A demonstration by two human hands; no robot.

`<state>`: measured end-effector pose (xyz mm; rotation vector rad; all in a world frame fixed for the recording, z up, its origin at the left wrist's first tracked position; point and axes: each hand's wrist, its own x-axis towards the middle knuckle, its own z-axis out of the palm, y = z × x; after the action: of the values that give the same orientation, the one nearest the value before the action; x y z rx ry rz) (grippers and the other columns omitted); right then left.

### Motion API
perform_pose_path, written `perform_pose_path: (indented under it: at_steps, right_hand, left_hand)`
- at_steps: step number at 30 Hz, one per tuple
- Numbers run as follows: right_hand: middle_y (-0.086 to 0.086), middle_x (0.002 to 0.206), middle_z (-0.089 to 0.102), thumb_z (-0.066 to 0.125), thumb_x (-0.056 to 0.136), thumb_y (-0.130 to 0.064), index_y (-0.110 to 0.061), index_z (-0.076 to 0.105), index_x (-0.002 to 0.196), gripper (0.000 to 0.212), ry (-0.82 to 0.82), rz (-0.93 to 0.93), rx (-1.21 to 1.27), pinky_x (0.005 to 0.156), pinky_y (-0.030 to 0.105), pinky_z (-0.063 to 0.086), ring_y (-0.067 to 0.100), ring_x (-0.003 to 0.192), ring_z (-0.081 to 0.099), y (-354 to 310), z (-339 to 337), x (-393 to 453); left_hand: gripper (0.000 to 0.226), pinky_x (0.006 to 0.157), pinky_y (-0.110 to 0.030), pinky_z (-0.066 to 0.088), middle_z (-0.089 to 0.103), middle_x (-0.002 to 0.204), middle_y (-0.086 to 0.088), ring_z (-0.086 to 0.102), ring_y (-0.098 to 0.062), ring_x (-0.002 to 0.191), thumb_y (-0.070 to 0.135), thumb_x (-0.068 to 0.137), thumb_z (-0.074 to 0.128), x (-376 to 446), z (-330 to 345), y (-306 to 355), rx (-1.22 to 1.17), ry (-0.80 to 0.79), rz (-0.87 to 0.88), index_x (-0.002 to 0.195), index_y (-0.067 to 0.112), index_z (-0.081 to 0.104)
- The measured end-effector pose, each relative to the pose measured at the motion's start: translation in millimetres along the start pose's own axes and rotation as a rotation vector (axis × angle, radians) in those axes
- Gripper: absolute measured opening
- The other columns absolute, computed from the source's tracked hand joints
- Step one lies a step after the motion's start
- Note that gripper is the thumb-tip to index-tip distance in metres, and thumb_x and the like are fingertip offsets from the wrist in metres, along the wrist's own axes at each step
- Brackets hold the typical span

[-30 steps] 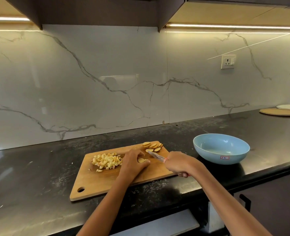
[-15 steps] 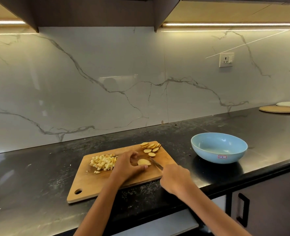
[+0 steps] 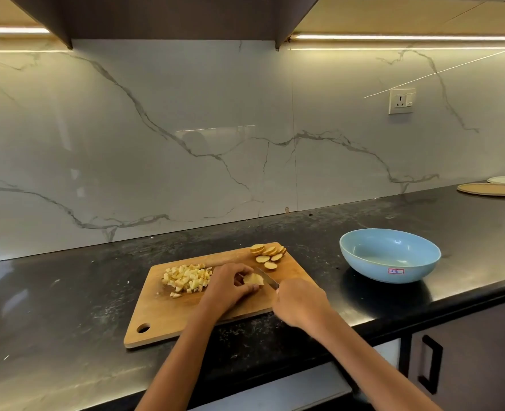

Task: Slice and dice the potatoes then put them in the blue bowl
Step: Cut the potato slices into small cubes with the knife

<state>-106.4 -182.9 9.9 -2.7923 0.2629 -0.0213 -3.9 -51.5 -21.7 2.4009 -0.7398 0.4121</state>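
Your left hand [image 3: 230, 284] pinches a potato slice [image 3: 253, 279] on the wooden cutting board [image 3: 162, 318]; your right hand [image 3: 300, 301] grips the knife [image 3: 267, 281] against it. Diced potato [image 3: 187, 277] lies left, blue bowl [image 3: 390, 255] right on the bench [image 3: 67, 292].

Wood cutting board [image 3: 168, 315] matt; counter [image 3: 67, 292] glossy black (speckled); backsplash [image 3: 126, 149] polished marble-look; blue bowl [image 3: 393, 269] smooth.
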Motion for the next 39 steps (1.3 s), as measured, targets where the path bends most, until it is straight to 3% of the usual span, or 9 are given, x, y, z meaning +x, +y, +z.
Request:
perform_pose_path:
  at_steps: [5, 9, 12, 18, 22, 31, 36, 39]
  right_hand:
    - [0.008, 0.111, 0.06, 0.038, 0.097, -0.023, -0.007, 0.058, 0.114, 0.031, -0.088, 0.006, 0.025, 0.085, 0.032, 0.044, 0.024, 0.106, 0.057, -7.1, -9.3, 6.0]
    - [0.012, 0.115, 0.057, 0.038, 0.096, -0.02, -0.003, 0.054, 0.122, 0.034, -0.137, 0.026, -0.011, 0.088, 0.033, 0.045, 0.027, 0.111, 0.056, -19.5, -12.2, 11.7]
    - [0.012, 0.12, 0.057, 0.042, 0.094, -0.016, -0.004, 0.05, 0.127, 0.036, -0.171, 0.044, -0.038, 0.085, 0.031, 0.044, 0.026, 0.111, 0.056, -28.3, -6.4, 14.0]
    - [0.009, 0.125, 0.055, 0.045, 0.095, -0.02, -0.009, 0.05, 0.126, 0.033, -0.122, 0.063, -0.043, 0.088, 0.031, 0.042, 0.025, 0.113, 0.054, -13.1, 8.0, -6.8]
    - [0.007, 0.12, 0.058, 0.047, 0.095, -0.022, -0.011, 0.052, 0.123, 0.03, -0.058, 0.056, -0.055, 0.082, 0.029, 0.04, 0.022, 0.109, 0.056, -6.7, 15.8, -20.1]
    - [0.006, 0.116, 0.06, 0.044, 0.097, -0.024, -0.01, 0.057, 0.118, 0.029, 0.006, 0.054, -0.016, 0.081, 0.027, 0.044, 0.02, 0.105, 0.058, -5.9, 3.7, -10.2]
    - [0.007, 0.114, 0.061, 0.041, 0.098, -0.024, -0.01, 0.057, 0.119, 0.03, -0.032, 0.029, 0.024, 0.085, 0.03, 0.046, 0.021, 0.105, 0.058, -9.5, -3.3, -4.9]
    - [0.008, 0.117, 0.06, 0.04, 0.098, -0.024, -0.008, 0.056, 0.12, 0.031, -0.066, 0.018, 0.02, 0.082, 0.028, 0.044, 0.022, 0.107, 0.058, -14.3, -3.1, -2.0]
  left_hand:
    - [0.035, 0.086, -0.017, 0.043, 0.064, 0.112, 0.004, 0.054, -0.004, 0.096, 0.027, 0.079, 0.072, 0.1, -0.8, -1.6, -0.027, -0.017, -0.008, 0.112, 0.02, 0.066]
    - [0.033, 0.078, -0.012, 0.042, 0.066, 0.108, 0.003, 0.055, -0.005, 0.092, 0.025, 0.078, 0.073, 1.9, -0.5, -1.0, -0.048, -0.011, -0.02, 0.11, 0.017, 0.067]
    - [0.032, 0.077, -0.015, 0.044, 0.067, 0.106, 0.001, 0.056, -0.006, 0.088, 0.022, 0.077, 0.073, 0.8, -0.8, -0.2, -0.05, -0.007, -0.025, 0.108, 0.014, 0.068]
    - [0.035, 0.071, -0.011, 0.041, 0.067, 0.106, 0.002, 0.056, -0.005, 0.085, 0.024, 0.077, 0.075, 0.2, 0.9, -0.7, -0.061, 0.01, -0.038, 0.11, 0.014, 0.068]
    - [0.036, 0.066, -0.009, 0.039, 0.066, 0.107, 0.002, 0.055, -0.004, 0.085, 0.024, 0.077, 0.074, -0.2, 1.4, -0.1, -0.058, 0.009, -0.042, 0.111, 0.015, 0.067]
    - [0.04, 0.074, -0.009, 0.04, 0.064, 0.112, 0.003, 0.055, -0.002, 0.089, 0.028, 0.078, 0.073, -2.8, -0.3, -0.1, -0.065, -0.001, -0.032, 0.115, 0.016, 0.064]
    - [0.042, 0.083, -0.019, 0.05, 0.064, 0.109, 0.0, 0.059, -0.007, 0.091, 0.025, 0.075, 0.076, -1.5, -2.1, -4.1, -0.112, -0.002, -0.078, 0.113, 0.014, 0.063]
    - [0.036, 0.08, -0.016, 0.049, 0.066, 0.104, 0.0, 0.059, -0.007, 0.088, 0.023, 0.075, 0.076, -1.8, -2.4, -4.6, -0.097, 0.01, -0.079, 0.108, 0.013, 0.066]
